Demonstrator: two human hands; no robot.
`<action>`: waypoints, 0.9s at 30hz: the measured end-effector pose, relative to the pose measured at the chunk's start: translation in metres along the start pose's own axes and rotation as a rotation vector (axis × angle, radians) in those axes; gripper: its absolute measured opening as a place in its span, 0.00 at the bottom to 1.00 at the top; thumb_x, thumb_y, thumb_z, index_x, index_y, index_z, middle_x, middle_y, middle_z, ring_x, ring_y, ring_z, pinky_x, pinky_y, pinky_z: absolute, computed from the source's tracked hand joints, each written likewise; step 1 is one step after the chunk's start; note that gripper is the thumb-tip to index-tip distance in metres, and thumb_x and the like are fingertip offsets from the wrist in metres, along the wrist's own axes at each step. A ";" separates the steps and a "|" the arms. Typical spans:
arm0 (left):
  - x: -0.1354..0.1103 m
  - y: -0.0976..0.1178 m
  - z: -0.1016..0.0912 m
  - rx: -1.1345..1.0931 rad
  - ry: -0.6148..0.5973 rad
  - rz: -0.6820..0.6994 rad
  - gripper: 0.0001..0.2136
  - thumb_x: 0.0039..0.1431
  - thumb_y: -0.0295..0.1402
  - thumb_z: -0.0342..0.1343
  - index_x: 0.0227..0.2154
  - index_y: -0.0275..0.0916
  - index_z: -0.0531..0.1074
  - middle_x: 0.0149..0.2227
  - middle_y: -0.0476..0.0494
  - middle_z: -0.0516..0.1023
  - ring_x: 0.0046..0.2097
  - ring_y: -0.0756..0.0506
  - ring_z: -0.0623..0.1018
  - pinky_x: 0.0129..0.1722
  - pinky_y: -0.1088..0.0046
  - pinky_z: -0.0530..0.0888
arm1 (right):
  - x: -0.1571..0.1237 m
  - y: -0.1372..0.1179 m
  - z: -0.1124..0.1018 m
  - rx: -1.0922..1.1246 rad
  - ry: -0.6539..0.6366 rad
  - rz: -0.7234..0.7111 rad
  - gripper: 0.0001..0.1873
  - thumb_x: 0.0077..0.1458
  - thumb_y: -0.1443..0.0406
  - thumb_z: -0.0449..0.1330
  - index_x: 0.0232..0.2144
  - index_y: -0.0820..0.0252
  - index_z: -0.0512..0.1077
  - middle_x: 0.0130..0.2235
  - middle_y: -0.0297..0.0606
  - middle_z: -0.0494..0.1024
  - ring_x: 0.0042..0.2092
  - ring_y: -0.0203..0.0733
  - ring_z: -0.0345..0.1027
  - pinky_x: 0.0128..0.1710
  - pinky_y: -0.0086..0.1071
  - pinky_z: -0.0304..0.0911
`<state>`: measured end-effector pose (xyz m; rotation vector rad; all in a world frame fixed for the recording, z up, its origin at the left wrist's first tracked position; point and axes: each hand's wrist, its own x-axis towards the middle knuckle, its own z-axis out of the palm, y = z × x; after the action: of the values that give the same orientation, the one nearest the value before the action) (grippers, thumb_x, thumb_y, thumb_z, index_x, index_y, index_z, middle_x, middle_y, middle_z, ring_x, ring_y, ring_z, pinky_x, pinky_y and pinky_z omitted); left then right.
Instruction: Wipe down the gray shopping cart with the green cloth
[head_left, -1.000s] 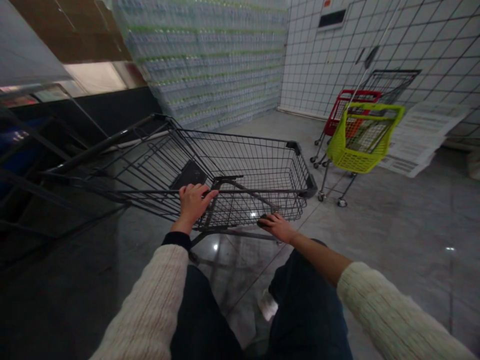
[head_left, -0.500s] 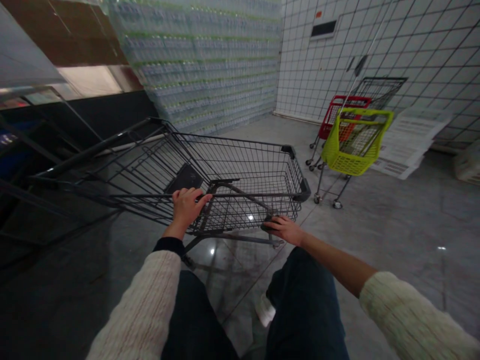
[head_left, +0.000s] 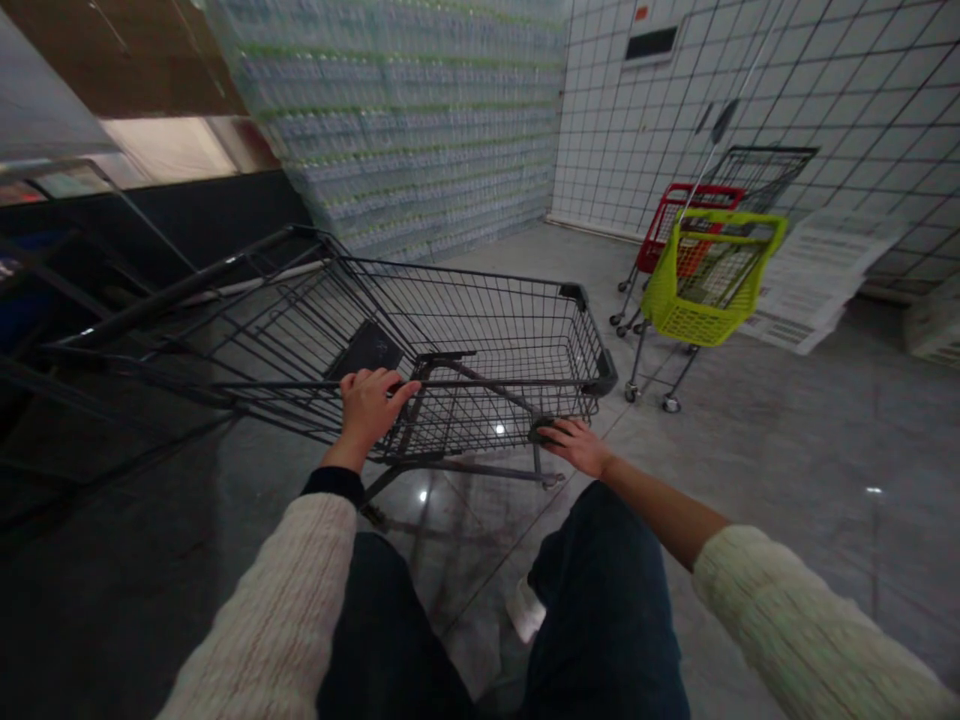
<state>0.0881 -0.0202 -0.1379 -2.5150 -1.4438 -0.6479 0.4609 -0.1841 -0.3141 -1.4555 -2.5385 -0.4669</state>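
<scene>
A black wire shopping cart (head_left: 480, 272) stands crosswise in front of me, its handle end to the left. My left hand (head_left: 367, 410) is closed over the top rail of the near side, thumb along the rail. Lower and to the right, my right hand (head_left: 576, 445) presses a small dark piece (head_left: 541, 430) against the cart's frame near its front end. The fingers partly cover that piece, and I cannot tell whether it is a cloth or part of the cart. Inside the basket I see only bare wire.
A tall wrapped stack of bottles (head_left: 420, 120) rises behind the cart. To the right stand a yellow-green basket cart (head_left: 694, 320) and a red one (head_left: 656, 215), beside a white wrapped stack (head_left: 806, 270). White tiled wall (head_left: 600, 140) closes the back.
My right hand has shifted slightly right along the cart's frame, fingers still on the dark piece. My left hand keeps its hold on the rail. The view has tilted a little.
</scene>
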 end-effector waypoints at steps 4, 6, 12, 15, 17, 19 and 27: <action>0.000 0.000 0.001 -0.004 -0.002 0.004 0.16 0.61 0.48 0.48 0.28 0.43 0.72 0.33 0.44 0.76 0.41 0.40 0.70 0.47 0.59 0.58 | 0.003 -0.013 0.006 0.005 -0.106 -0.023 0.11 0.61 0.67 0.56 0.40 0.52 0.78 0.53 0.33 0.75 0.54 0.47 0.62 0.49 0.40 0.59; 0.000 -0.001 0.003 -0.010 0.005 0.003 0.17 0.61 0.49 0.48 0.28 0.43 0.72 0.33 0.44 0.76 0.41 0.40 0.70 0.47 0.59 0.58 | 0.013 -0.022 0.002 0.018 -0.100 -0.048 0.11 0.61 0.66 0.56 0.41 0.52 0.78 0.54 0.34 0.74 0.55 0.47 0.62 0.50 0.41 0.59; -0.002 -0.002 0.004 -0.004 0.018 -0.001 0.17 0.62 0.49 0.47 0.29 0.43 0.72 0.34 0.44 0.77 0.42 0.40 0.70 0.48 0.59 0.58 | 0.051 -0.040 -0.006 0.047 -0.014 -0.006 0.18 0.63 0.66 0.53 0.52 0.46 0.72 0.60 0.34 0.67 0.56 0.48 0.59 0.51 0.43 0.58; -0.003 0.000 0.004 -0.003 0.023 0.004 0.18 0.61 0.50 0.48 0.29 0.43 0.73 0.34 0.44 0.77 0.42 0.41 0.70 0.48 0.59 0.58 | 0.049 -0.050 0.011 0.062 -0.109 0.068 0.14 0.61 0.66 0.55 0.45 0.47 0.77 0.57 0.35 0.71 0.54 0.48 0.60 0.50 0.43 0.60; -0.003 0.002 0.003 -0.015 0.028 0.009 0.18 0.62 0.51 0.48 0.29 0.42 0.73 0.34 0.44 0.77 0.42 0.41 0.70 0.47 0.60 0.58 | 0.049 -0.063 0.025 0.087 -0.164 0.047 0.13 0.60 0.66 0.56 0.43 0.48 0.78 0.55 0.35 0.73 0.53 0.47 0.61 0.49 0.42 0.61; -0.004 0.003 0.003 -0.028 0.034 0.013 0.18 0.62 0.51 0.48 0.29 0.42 0.73 0.34 0.44 0.77 0.42 0.41 0.70 0.47 0.59 0.58 | 0.062 -0.081 0.033 0.107 -0.151 -0.005 0.14 0.61 0.66 0.55 0.46 0.48 0.76 0.57 0.36 0.71 0.54 0.47 0.60 0.50 0.42 0.60; -0.006 0.003 0.002 -0.045 0.035 0.021 0.18 0.61 0.50 0.49 0.30 0.43 0.74 0.34 0.45 0.77 0.41 0.42 0.70 0.46 0.60 0.58 | 0.143 -0.099 0.050 0.120 -0.082 -0.257 0.17 0.64 0.67 0.49 0.50 0.55 0.73 0.61 0.38 0.66 0.56 0.47 0.58 0.50 0.42 0.60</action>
<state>0.0891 -0.0257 -0.1416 -2.5358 -1.4044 -0.7250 0.3033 -0.0974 -0.3350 -1.1362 -2.7799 -0.2887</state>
